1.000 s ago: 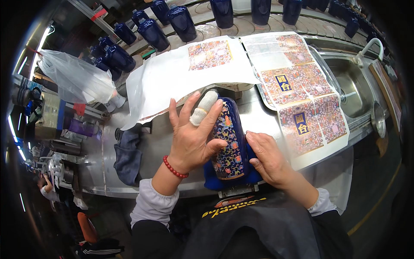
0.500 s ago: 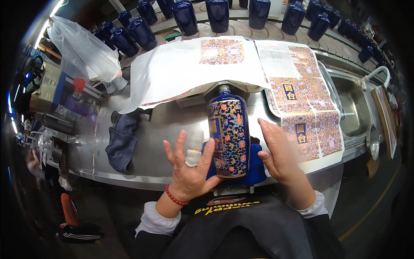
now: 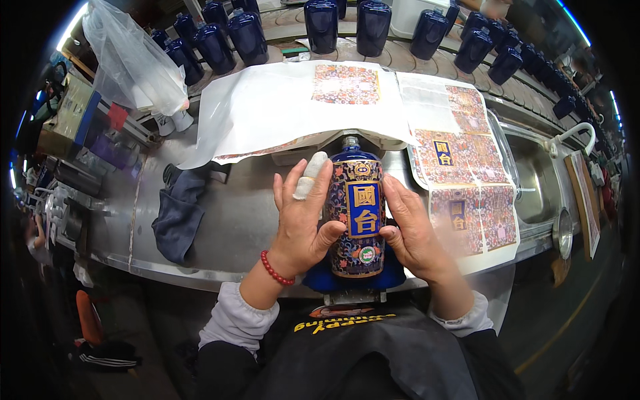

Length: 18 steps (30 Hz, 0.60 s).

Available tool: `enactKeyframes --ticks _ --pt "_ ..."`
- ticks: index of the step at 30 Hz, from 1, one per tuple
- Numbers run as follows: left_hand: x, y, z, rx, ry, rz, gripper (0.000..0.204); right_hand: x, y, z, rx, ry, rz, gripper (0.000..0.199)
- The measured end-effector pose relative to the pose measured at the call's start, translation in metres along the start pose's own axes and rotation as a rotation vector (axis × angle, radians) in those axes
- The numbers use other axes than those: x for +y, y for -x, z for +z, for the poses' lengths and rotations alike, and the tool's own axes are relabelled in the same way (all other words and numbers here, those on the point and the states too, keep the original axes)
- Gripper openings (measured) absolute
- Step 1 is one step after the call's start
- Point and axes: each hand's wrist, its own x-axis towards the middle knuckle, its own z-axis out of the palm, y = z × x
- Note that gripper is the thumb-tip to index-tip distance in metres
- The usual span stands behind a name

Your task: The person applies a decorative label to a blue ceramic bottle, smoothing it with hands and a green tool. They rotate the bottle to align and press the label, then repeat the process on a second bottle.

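One dark-blue bottle (image 3: pixel 364 181), floral-patterned with a framed front panel, set face up with its neck away from the person, over a blue support (image 3: pixel 319 280) at the near edge of the metal desk (image 3: pixel 257 203). Hands: apart, one on each flank of the bottle, fingers extended rather than wrapped, thumbs at the front face; firmness of pressure cannot be told. Left hand (image 3: pixel 297 223) with white finger sleeve (image 3: pixel 313 172) and red bracelet (image 3: pixel 276 269); right hand (image 3: pixel 417 237) bare. Step in hand, by judgement: steadying or smoothing the patterned face; the next move calls for even, light pressure along both sides. Surroundings: white sheet (image 3: pixel 257 110), its curled edge just beyond the neck and liable to obstruct a forward reach; patterned sheets (image 3: pixel 457 160), near the right hand and limiting room there; dark cloth (image 3: pixel 179 215), well left; sink (image 3: pixel 535 183) at far right; plain blue bottles (image 3: pixel 321 28) behind, lining a slatted conveyor (image 3: pixel 437 69).
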Motion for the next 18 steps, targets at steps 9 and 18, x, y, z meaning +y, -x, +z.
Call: enactKeyframes --ticks 9,18 --pt "-0.005 0.003 0.010 0.033 0.095 -0.029 0.097 0.006 0.000 0.002 -0.016 0.020 -0.008 0.065" --pt "-0.005 0.010 0.016 0.022 0.249 -0.087 0.110 -0.014 -0.073 -0.048 -0.024 -0.113 0.060 0.022"
